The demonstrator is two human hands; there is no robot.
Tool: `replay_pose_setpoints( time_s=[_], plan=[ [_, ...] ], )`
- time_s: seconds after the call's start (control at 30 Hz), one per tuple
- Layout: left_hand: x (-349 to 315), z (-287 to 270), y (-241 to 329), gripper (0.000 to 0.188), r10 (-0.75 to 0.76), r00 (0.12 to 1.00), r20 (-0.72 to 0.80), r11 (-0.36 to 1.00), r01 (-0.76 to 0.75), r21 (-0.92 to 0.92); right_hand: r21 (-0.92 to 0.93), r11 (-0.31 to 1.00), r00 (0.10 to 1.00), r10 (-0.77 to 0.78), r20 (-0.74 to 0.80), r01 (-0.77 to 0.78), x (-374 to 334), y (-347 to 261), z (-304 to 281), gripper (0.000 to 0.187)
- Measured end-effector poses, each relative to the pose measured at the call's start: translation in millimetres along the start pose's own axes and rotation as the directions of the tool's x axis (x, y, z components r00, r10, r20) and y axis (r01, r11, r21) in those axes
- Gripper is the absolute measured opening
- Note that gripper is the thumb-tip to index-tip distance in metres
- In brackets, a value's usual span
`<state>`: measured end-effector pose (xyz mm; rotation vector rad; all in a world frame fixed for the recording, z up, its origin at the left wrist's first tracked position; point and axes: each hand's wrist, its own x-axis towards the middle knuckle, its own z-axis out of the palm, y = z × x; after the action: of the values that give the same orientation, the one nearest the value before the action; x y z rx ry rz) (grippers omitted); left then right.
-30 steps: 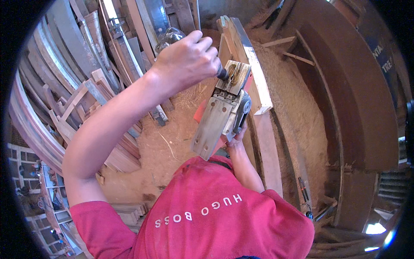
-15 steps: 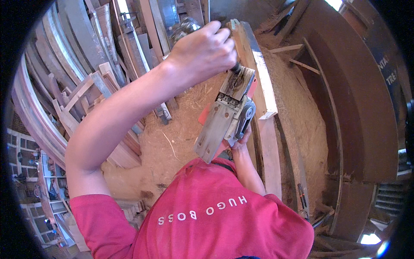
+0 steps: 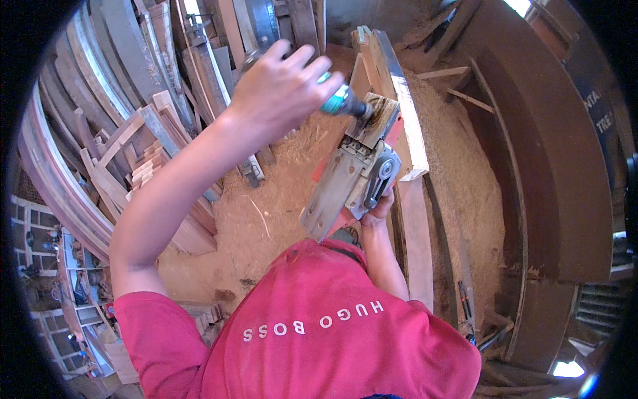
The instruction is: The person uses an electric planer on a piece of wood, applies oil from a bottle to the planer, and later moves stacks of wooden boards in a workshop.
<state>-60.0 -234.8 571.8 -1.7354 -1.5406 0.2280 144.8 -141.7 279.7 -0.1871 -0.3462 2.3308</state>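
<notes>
My right hand (image 3: 379, 209) grips a power planer (image 3: 332, 183) from below and beside it. The planer is turned sole up, with an orange-red body, worn grey metal plates, and a belt drive showing on its right side. My left hand (image 3: 282, 86) is wrapped around a dark bottle (image 3: 341, 100) with a green band. Tilted down to the right, the bottle has its narrow dark end at the planer's upper plate, where the surface looks brownish and wet. Whether the end touches the plate I cannot tell. Fingers of my right hand are partly hidden by the planer.
Right of the planer, a long wooden beam (image 3: 413, 143) lies on another timber (image 3: 417, 239). Boards and curved wooden pieces (image 3: 100, 73) crowd the left side. Sawdust (image 3: 256, 213) covers the floor. Pliers (image 3: 464, 300) lie at the lower right, near a large brown panel (image 3: 558, 173).
My left hand has drawn back to the left and lower, so more of the bottle shows between hand and planer. The planer's upper end has shifted slightly right.
</notes>
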Motion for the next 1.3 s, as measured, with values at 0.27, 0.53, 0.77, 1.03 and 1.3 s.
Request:
replay_pose_setpoints(
  time_s=[0.27,0.53,0.77,1.03,1.3],
  plan=[
    [-83.1,-9.5,49.7,0.036,0.017,0.993,0.115,0.985,0.003,-0.170,-0.020,0.999,0.999,-0.037,-0.019,0.037,-0.2,-4.5,-7.6,0.053],
    [-79.0,-13.2,50.1,0.028,0.103,0.993,0.056,0.979,-0.091,-0.183,0.011,0.993,0.992,-0.113,-0.061,0.114,2.4,-0.2,-20.7,0.050],
    [-70.0,3.9,37.9,0.021,0.128,0.989,0.072,0.973,-0.112,-0.201,0.078,0.995,0.995,-0.069,0.078,0.063,5.3,-4.1,-53.1,0.058],
    [-97.0,-18.0,48.9,0.019,0.156,0.988,0.016,0.946,-0.145,-0.290,-0.006,0.988,0.986,-0.151,-0.077,0.151,-0.4,3.0,-15.6,0.054],
    [-61.5,1.8,33.9,0.023,0.162,0.987,-0.001,0.944,-0.155,-0.290,-0.113,0.965,0.967,-0.245,-0.065,0.236,-16.0,-6.7,22.5,0.051]
  ],
)
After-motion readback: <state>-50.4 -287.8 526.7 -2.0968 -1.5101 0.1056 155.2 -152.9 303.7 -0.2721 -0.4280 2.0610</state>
